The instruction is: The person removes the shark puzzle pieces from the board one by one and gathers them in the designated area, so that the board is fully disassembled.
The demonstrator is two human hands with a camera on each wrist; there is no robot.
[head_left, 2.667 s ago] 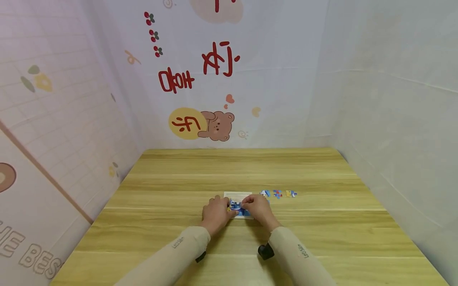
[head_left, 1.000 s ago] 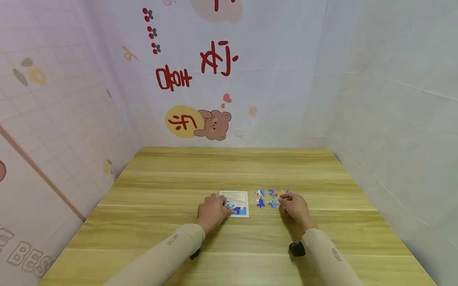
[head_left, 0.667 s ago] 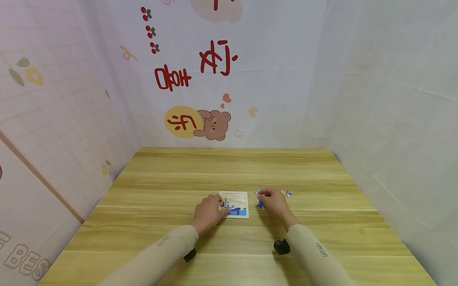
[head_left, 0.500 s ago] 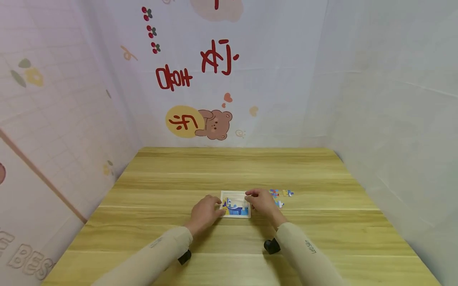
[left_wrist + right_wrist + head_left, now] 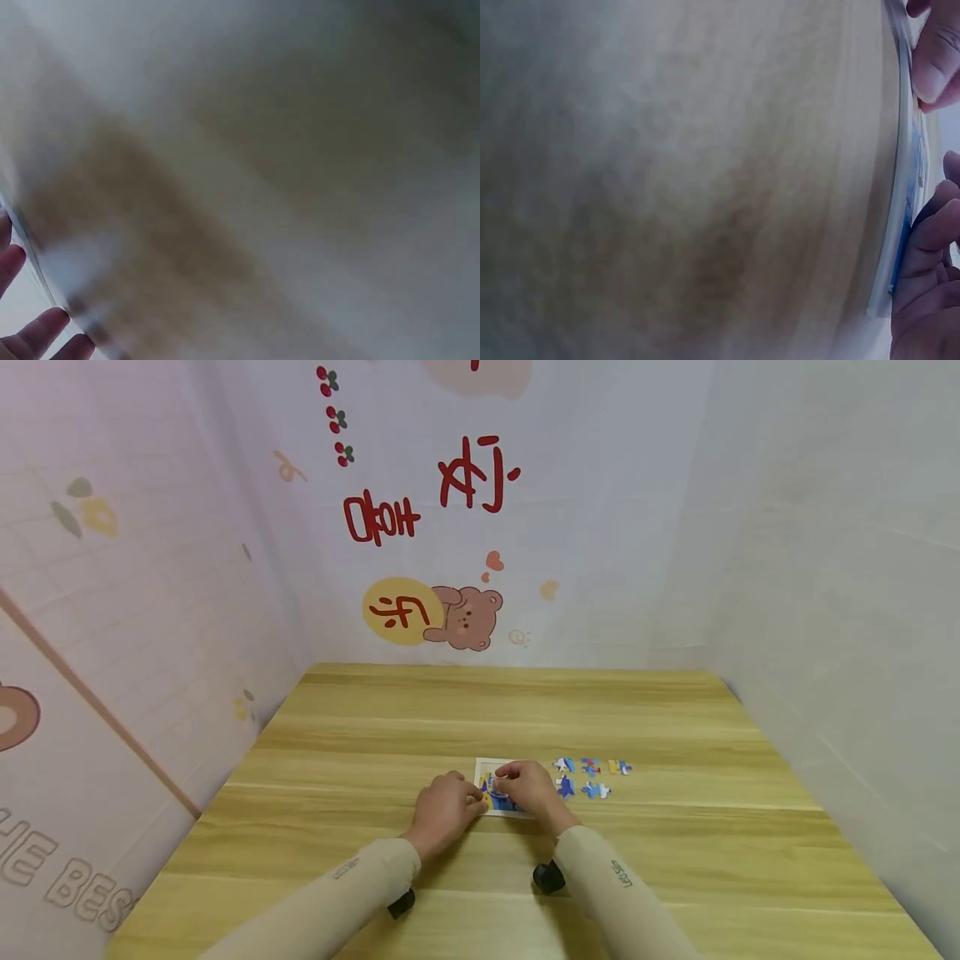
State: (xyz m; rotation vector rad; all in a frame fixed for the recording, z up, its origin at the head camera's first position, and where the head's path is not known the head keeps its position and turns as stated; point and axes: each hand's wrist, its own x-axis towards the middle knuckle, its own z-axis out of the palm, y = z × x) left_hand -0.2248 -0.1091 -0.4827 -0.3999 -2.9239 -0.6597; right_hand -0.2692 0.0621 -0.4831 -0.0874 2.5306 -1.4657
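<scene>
Both your hands meet over the puzzle tray (image 5: 484, 767) on the table (image 5: 675, 843).
Your left hand (image 5: 444, 810) rests at the tray's left edge, your right hand (image 5: 528, 787) over it; neither grasp can be told. Loose puzzle pieces (image 5: 591, 777) lie just right.

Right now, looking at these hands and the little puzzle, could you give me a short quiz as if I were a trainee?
1. True or false: both hands are at the white puzzle tray.
2. How many loose puzzle pieces lie on the wooden table beside the tray?
3. On which side of the tray do they lie: A) the person's left, B) the person's right, C) on the far side?

Key
1. True: the left hand touches its left edge, and the right hand is over it.
2. Five, as far as the head view shows.
3. B.
</scene>
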